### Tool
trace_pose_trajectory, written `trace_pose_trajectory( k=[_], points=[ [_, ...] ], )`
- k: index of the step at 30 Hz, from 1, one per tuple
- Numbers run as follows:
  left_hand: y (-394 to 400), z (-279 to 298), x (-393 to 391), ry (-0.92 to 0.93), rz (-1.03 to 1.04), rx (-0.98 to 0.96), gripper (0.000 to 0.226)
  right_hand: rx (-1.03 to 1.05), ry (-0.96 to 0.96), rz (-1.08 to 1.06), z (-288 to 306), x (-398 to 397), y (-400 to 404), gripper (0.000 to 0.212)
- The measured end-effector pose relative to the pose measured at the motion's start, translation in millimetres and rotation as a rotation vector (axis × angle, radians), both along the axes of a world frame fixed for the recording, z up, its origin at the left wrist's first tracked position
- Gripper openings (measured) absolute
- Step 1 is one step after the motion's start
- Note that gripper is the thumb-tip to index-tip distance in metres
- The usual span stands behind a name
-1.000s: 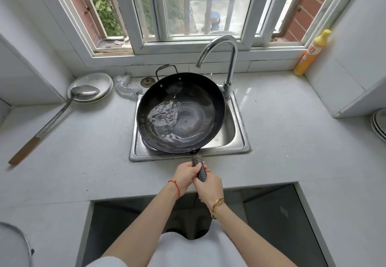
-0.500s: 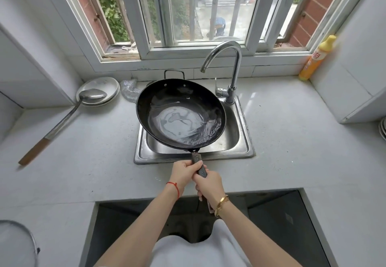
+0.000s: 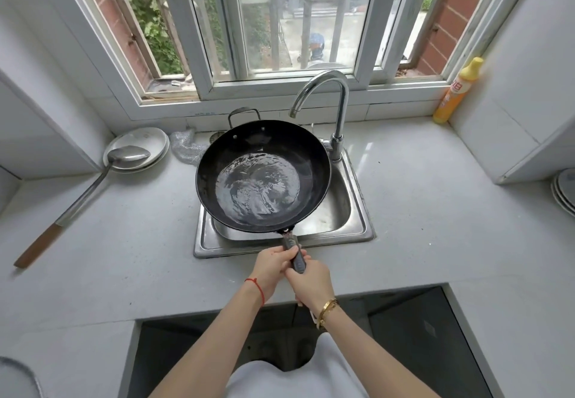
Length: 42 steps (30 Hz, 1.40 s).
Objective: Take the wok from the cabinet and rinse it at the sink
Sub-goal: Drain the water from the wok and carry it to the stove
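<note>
Both my left hand (image 3: 273, 265) and right hand (image 3: 311, 282) have fingers clamped on the wok (image 3: 263, 176) handle, left farther along it. The wok extends straight away from me over the sink (image 3: 357, 211), holding a pool of water. Tipping it, I judge, pivots about that near-far handle axis.

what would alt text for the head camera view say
Both hands, left hand and right hand, grip the handle of a black wok holding a shallow pool of water above a steel sink. A curved tap stands behind it, a ladle on plates to the left, a yellow bottle to the right.
</note>
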<state>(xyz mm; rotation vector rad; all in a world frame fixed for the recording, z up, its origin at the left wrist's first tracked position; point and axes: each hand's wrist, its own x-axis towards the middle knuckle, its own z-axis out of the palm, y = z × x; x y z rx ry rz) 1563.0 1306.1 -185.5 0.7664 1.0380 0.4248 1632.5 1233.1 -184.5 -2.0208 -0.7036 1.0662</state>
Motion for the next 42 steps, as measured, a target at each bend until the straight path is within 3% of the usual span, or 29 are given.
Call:
trace_pose_trajectory(
  k=[4, 11, 22, 35, 42],
  points=[
    [5, 1, -4, 0.053, -0.013, 0.066, 0.015, 0.007, 0.102, 0.003, 2, 2, 5, 0.014],
    [17, 5, -17, 0.364, -0.042, 0.308, 0.009, -0.012, 0.488, -0.012, 6, -5, 16, 0.016],
    [35, 36, -20, 0.702, -0.066, 0.603, 0.032, 0.005, 0.829, -0.100, 22, -19, 40, 0.035],
    [28, 89, -21, 0.880, 0.094, 0.712, 0.022, 0.136, 1.319, -0.001, 32, -32, 55, 0.059],
    [30, 110, -28, 0.900, 0.177, 0.787, 0.015, 0.225, 1.447, 0.067, 52, -40, 61, 0.051]
  ],
)
